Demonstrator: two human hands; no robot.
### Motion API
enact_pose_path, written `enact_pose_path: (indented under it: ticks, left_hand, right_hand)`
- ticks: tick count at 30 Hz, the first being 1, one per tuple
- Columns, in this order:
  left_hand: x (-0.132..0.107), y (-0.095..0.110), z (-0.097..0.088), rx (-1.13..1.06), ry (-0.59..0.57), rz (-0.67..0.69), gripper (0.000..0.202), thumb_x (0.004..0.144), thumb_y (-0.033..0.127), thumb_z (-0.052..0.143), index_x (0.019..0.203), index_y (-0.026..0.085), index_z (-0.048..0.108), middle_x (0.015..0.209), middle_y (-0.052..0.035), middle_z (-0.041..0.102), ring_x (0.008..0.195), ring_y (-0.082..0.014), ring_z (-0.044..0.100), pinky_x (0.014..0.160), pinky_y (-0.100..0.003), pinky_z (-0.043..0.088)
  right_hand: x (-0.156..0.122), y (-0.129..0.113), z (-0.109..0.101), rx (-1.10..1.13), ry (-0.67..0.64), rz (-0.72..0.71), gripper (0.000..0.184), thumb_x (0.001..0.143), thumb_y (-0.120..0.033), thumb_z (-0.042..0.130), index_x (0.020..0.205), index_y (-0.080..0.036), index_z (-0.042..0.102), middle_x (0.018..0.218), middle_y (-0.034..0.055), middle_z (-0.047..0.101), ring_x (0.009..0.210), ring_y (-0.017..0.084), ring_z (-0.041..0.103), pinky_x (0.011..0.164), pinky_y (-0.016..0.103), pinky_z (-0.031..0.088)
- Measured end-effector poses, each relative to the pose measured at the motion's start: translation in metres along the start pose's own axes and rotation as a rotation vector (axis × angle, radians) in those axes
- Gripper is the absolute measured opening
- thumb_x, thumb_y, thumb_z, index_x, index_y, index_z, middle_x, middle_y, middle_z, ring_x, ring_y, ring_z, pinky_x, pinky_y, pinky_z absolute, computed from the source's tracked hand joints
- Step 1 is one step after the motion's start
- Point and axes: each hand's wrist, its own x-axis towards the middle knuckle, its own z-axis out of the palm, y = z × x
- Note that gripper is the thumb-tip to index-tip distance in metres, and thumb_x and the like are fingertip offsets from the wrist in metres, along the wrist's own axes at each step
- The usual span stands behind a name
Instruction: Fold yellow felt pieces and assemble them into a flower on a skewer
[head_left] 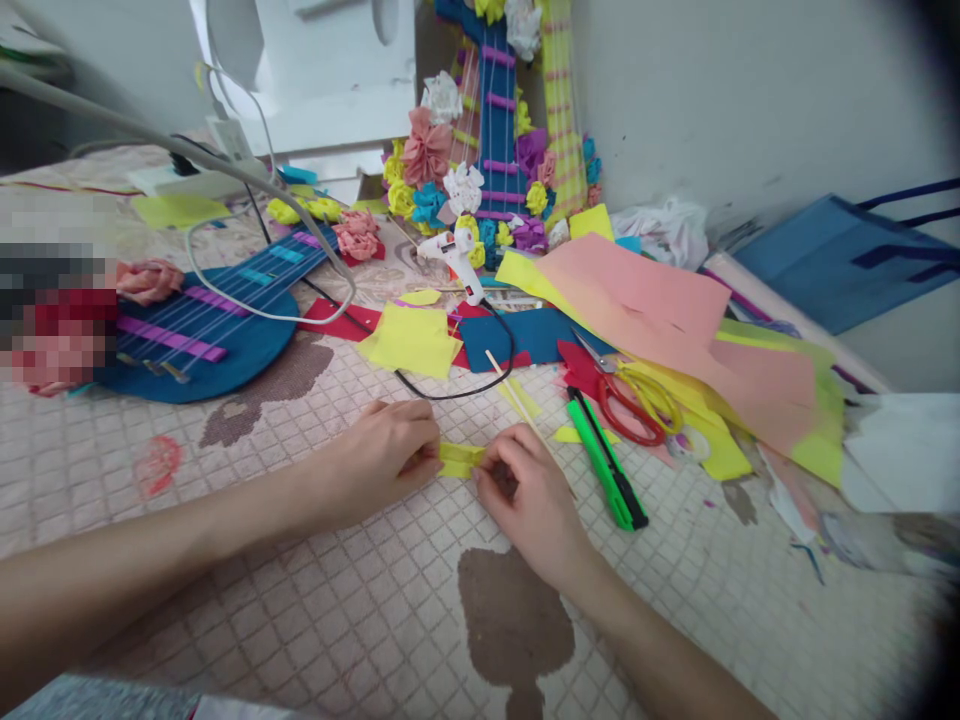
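Observation:
Between my two hands is a small strip of yellow crepe paper (pixel 459 460), pinched at both ends. My left hand (pixel 386 450) closes on its left end, and my right hand (pixel 529 490) grips the right end with thumb and forefinger. A thin wooden stick (pixel 510 385) lies just behind my right hand, partly hidden by it. To the right rests a green box cutter (pixel 606 460). Beyond it are scissors with red and yellow handles (pixel 634 405). A square yellow paper piece (pixel 411 338) lies on the table past my hands.
A white glue gun (pixel 459 262) stands behind, its black cord looping forward. At left lies a blue paper guitar (pixel 217 330) crossed by a white cable (pixel 334 320). Pink paper sheets (pixel 637 290) are heaped at right. Decorated paper guitars (pixel 499 120) lean at the back. The tablecloth (pixel 337 600) has worn patches.

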Motion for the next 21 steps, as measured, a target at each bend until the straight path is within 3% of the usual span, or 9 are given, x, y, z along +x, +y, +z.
enact_pose_path:
  ticks: [6,17,21]
  left_hand:
    - [0.0015,0.0051,-0.001,0.063,-0.031,-0.045,0.012,0.083,0.014,0.049,0.072,0.015,0.055,0.083,-0.0027,0.056,0.08,-0.0171,0.055,0.073,-0.032,0.038]
    - [0.0008,0.0071,0.0039,0.102,0.037,-0.057,0.01,0.077,0.011,0.048,0.069,0.016,0.051,0.079,-0.0026,0.056,0.073,-0.0161,0.054,0.069,-0.031,0.038]
    - [0.0019,0.006,0.0049,0.056,0.073,-0.112,0.008,0.073,0.011,0.051,0.079,0.016,0.049,0.082,-0.0023,0.057,0.072,-0.0166,0.054,0.068,-0.032,0.038]
  right_hand:
    - [-0.0006,0.0008,-0.0004,-0.008,-0.001,-0.002,0.011,0.079,-0.012,0.053,0.073,-0.02,0.049,0.081,0.0021,0.051,0.075,0.017,0.054,0.065,0.03,0.046]
    - [-0.0007,0.0027,0.0014,0.0,0.007,-0.004,0.011,0.078,-0.011,0.053,0.074,-0.021,0.049,0.082,0.002,0.051,0.073,0.016,0.053,0.064,0.029,0.045]
    - [-0.0011,0.0031,0.0015,0.007,0.046,0.018,0.014,0.075,-0.01,0.055,0.078,-0.021,0.048,0.083,0.0017,0.051,0.076,0.017,0.053,0.064,0.029,0.044]
